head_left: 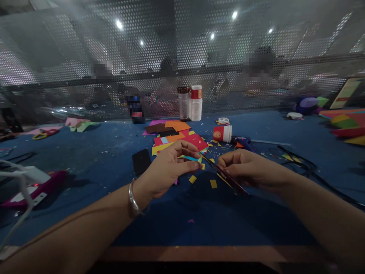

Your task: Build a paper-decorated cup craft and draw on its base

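Note:
My left hand (173, 167), with a silver bracelet at the wrist, has thumb and fingers curled round the far end of a thin, dark red strip-like object (235, 185). My right hand (245, 166) pinches that object nearer its middle; its near end points down to the right. Whether it is folded paper or a tool is hard to tell. Small yellow paper pieces (213, 184) lie on the blue table beneath and between the hands. Just beyond them is a pile of coloured paper sheets (196, 140).
A red and white cup (222, 134) lies on its side near a blue glue gun (243, 143). Behind stand a clear bottle (183, 104) and stacked cups (195, 108). A purple power strip (37, 190) sits left, black cables (302, 163) right, a black phone-like slab (141, 161) by my left hand.

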Demonstrator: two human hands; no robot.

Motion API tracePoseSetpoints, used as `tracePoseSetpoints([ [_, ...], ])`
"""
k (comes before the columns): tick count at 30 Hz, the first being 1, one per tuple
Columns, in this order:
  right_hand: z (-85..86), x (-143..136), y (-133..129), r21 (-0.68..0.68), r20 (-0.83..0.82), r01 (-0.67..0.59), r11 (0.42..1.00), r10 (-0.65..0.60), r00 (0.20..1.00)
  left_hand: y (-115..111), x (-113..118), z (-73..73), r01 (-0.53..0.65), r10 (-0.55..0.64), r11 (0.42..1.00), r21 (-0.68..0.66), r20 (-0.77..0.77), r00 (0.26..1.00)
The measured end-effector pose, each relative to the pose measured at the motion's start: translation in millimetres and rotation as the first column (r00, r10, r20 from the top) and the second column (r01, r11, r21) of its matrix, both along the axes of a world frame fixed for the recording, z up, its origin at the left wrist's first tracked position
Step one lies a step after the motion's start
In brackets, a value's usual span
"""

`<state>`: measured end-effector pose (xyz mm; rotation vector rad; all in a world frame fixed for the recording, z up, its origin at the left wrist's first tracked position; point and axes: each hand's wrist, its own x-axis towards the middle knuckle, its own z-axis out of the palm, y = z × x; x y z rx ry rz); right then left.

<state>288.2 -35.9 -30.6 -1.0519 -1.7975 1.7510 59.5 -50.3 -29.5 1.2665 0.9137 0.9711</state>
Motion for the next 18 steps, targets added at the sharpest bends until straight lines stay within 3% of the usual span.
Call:
tracePoseSetpoints([
  [6, -1.5, 1.0, 0.3, -0.06, -0.016, -0.027, 0.998, 0.026, 1.0, -1.0, 2.6, -0.4, -0.012, 0.016, 0.997, 0.076, -0.043, 0.999],
  [18, -2.9, 0.1, 0.2, -0.048, -0.009, -0.028, 0.998, 0.027, 1.0, -1.7, 3.7, -3.5, 0.057, -0.057, 0.998, -0.017, 0.022, 0.998],
])
